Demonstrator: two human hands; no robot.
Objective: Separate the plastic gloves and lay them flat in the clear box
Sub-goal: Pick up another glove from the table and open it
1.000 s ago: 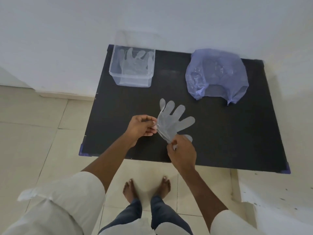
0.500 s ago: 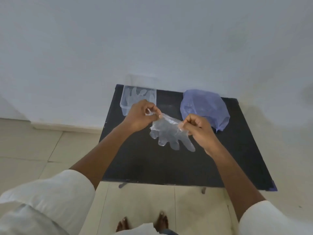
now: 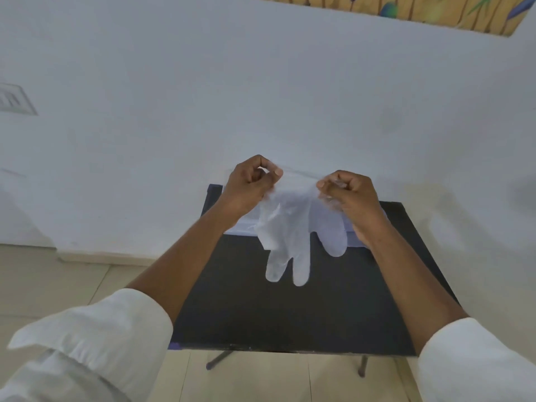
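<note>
Thin clear plastic is what you have here — a glove (image 3: 293, 227) held up in the air above the far half of the black surface (image 3: 290, 314), cuff uppermost and fingers dangling. Your left hand (image 3: 249, 184) pinches one end of the cuff edge between thumb and curled fingers; your right hand (image 3: 348, 192) pinches the other end, so the cuff is stretched between them.

Expect it to weigh almost nothing, to be limp, and to cling to itself. The dangling fingers look partly overlapped, and whether one layer or two hangs there cannot be told. The film is probably slippery and may stretch or tear if you pull hard, so keep hold at the cuff corners, where the edge gives a firm purchase, and spread gently.

The clear box (image 3: 243, 224) sits at the far left of the surface, mostly hidden behind your left wrist and the glove. A bluish plastic bag (image 3: 358, 237) lies just behind your right wrist — neither blocks the way across.
</note>
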